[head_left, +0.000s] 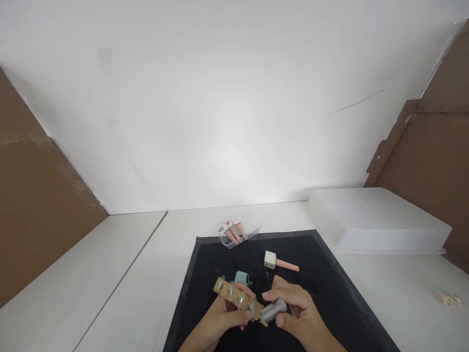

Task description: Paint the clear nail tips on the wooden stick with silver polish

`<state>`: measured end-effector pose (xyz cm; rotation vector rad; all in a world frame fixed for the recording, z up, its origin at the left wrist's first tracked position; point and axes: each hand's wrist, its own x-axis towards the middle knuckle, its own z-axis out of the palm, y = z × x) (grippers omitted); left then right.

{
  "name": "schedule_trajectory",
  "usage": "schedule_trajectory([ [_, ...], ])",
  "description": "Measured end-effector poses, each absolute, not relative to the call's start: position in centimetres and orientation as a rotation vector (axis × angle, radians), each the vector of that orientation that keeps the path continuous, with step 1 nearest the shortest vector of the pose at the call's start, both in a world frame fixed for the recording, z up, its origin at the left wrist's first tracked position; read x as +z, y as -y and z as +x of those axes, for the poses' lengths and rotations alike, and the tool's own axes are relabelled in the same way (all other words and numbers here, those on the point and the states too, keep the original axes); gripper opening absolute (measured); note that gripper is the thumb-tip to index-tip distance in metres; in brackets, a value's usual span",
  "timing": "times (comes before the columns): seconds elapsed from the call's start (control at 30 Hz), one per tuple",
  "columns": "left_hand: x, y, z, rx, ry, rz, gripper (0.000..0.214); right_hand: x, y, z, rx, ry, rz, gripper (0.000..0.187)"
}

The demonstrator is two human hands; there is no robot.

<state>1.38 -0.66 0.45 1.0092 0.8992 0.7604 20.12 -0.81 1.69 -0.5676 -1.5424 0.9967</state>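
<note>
My left hand [229,315] grips a tan strip [234,295] that carries several clear nail tips in a row along its length. The strip slants down toward the right. In my right hand [298,308] a short silver cylinder [274,310] is pinched between thumb and fingers. Its far end meets the lower right end of the strip; whether they touch I cannot tell. Behind the strip lies a light teal object [242,278], partly covered by it. A nail polish bottle [270,259] with a pink cap lies on its side beyond my right hand.
A black mat [304,252] lies under my hands on the white table [135,269]. At its back edge, a clear tray [252,227] holds several pink-capped bottles. A white translucent box [381,220] stands at right, near small cream rings [446,300]. Brown cardboard [47,195] walls both sides.
</note>
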Motion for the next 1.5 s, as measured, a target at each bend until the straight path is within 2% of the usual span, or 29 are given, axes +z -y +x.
schedule_trajectory([
  [0.27,-0.07,0.65,1.35,0.764,-0.910,1.017,0.038,1.80,0.72,20.21,0.905,1.523,-0.725,0.024],
  [0.5,-0.03,0.60,1.21,0.758,-0.909,1.031,0.036,1.56,0.75,20.25,0.894,1.597,-0.619,0.031],
  [0.73,-0.03,0.66,1.22,0.759,-0.918,1.019,0.036,1.83,0.65,20.21,0.850,1.560,-0.752,0.023],
  [1.0,0.00,0.65,1.20,0.765,-0.903,1.015,0.036,1.77,0.86,20.36,0.892,1.586,-0.637,0.028],
  [1.2,-0.02,0.58,1.32,0.760,-0.895,1.016,0.036,1.55,0.76,20.06,0.917,1.609,-0.573,0.026],
  [1.5,-0.19,0.65,1.22,0.768,-0.895,1.018,0.034,1.50,0.65,20.06,0.821,1.644,-0.670,0.029],
])
